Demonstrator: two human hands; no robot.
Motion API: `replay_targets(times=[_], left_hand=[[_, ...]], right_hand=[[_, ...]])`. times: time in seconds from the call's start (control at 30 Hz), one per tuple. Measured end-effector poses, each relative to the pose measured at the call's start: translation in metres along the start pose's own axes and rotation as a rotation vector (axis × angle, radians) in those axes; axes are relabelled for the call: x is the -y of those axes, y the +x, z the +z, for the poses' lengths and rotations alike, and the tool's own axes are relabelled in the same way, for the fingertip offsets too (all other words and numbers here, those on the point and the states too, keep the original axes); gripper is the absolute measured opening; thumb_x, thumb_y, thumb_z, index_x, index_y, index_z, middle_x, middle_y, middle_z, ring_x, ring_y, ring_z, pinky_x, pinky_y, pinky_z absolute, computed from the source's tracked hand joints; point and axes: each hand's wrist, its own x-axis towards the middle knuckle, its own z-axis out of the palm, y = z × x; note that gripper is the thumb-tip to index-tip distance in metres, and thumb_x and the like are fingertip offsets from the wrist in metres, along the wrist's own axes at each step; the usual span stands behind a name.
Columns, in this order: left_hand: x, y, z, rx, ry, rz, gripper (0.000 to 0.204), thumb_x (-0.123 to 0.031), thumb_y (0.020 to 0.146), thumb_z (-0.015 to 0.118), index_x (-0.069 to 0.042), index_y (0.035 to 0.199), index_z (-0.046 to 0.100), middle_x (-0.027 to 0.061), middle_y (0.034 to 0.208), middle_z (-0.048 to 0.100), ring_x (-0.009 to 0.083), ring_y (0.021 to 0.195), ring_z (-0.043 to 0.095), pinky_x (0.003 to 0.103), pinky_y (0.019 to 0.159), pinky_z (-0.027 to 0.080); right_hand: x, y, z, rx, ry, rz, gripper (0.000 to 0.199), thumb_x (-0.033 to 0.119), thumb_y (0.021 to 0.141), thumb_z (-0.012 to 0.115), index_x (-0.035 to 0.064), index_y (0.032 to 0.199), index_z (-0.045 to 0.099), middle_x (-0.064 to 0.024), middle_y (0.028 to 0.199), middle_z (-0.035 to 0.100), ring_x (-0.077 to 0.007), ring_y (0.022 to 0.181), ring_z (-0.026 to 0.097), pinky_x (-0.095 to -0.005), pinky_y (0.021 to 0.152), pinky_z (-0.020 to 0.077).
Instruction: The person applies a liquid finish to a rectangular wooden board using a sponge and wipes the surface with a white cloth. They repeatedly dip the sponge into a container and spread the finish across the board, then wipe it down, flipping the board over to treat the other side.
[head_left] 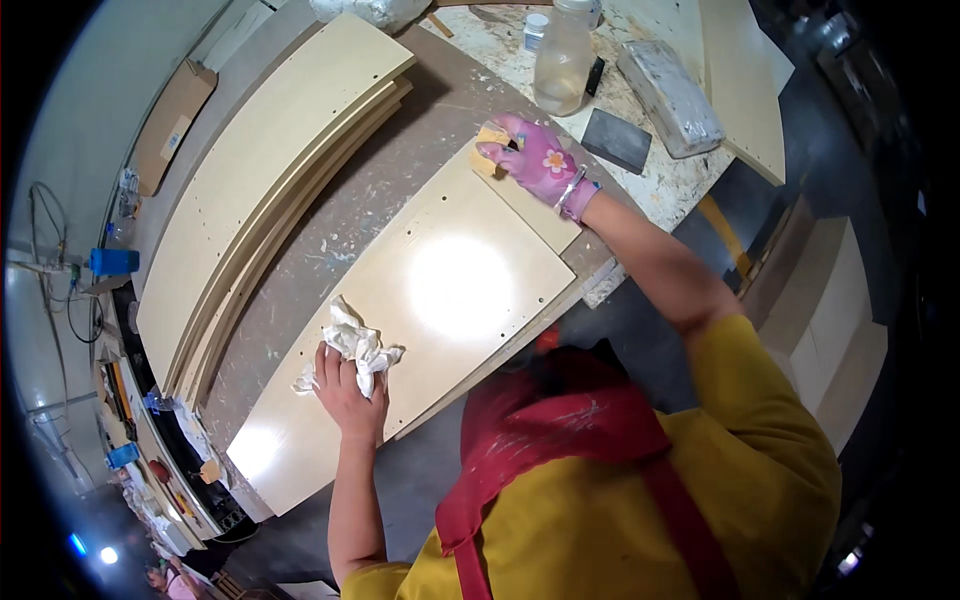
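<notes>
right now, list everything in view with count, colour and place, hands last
panel being handled: one, pale, under the left hand
stacked curved panels: several, pale, left on the bench
workbench: one, brown, paint-spotted, under the panels
crumpled cloth: one, white, on the handled panel
pad: one, orange-tan, under the right hand
bottle: one, clear, top centre
jar: one, white, beside the bottle
block: one, dark grey, right of the bottle
wrapped bundle: one, whitish, beside the block
cardboard piece: one, brown, far left
far-left clutter: too small to count
left hand: one, bare, on the cloth
right hand: one, pink flowered glove, at the pad
</notes>
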Motion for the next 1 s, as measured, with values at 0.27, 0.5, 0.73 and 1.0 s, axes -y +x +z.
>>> replay_targets(times=[0.27, 0.5, 0.73, 1.0], left_hand=[[0.003, 0.002, 0.001, -0.01, -0.052, 0.004, 0.031, -0.018, 0.072, 0.07, -0.003, 0.094, 0.054, 0.018, 0.121, 0.051, 0.0453, 0.122, 0.043, 0.054, 0.093, 0.035], [0.008, 0.002, 0.003, -0.017, -0.072, 0.013, 0.032, -0.018, 0.072, 0.07, -0.002, 0.094, 0.053, 0.0187, 0.12, 0.051, 0.0458, 0.122, 0.042, 0.054, 0.093, 0.035], [0.007, 0.002, 0.004, -0.04, -0.076, 0.011, 0.033, -0.017, 0.07, 0.07, -0.002, 0.094, 0.054, 0.0192, 0.12, 0.051, 0.0463, 0.121, 0.043, 0.055, 0.094, 0.036], [0.005, 0.003, 0.002, -0.031, -0.092, 0.013, 0.033, -0.011, 0.071, 0.067, 0.001, 0.099, 0.055, 0.0211, 0.118, 0.051, 0.0458, 0.119, 0.043, 0.053, 0.097, 0.035]], right_hand=[[-0.001, 0.012, 0.019, -0.028, -0.296, -0.136, 0.045, 0.034, 0.086, 0.061, 0.0007, 0.117, 0.056, -0.0235, 0.101, 0.065, -0.037, 0.094, 0.063, -0.0407, 0.081, 0.0497], [0.017, 0.016, 0.006, 0.07, -0.313, -0.009, 0.045, 0.035, 0.086, 0.06, 0.0032, 0.117, 0.057, -0.0221, 0.103, 0.065, -0.037, 0.093, 0.064, -0.0412, 0.082, 0.0497], [0.006, -0.009, 0.012, 0.015, -0.317, -0.099, 0.04, 0.034, 0.086, 0.059, 0.0034, 0.112, 0.056, -0.0234, 0.101, 0.064, -0.0406, 0.093, 0.061, -0.0441, 0.082, 0.0483], [0.007, -0.113, -0.024, -0.018, -0.405, 0.056, 0.041, 0.034, 0.088, 0.059, 0.0043, 0.116, 0.055, -0.0247, 0.1, 0.063, -0.0418, 0.093, 0.06, -0.047, 0.081, 0.0477]])
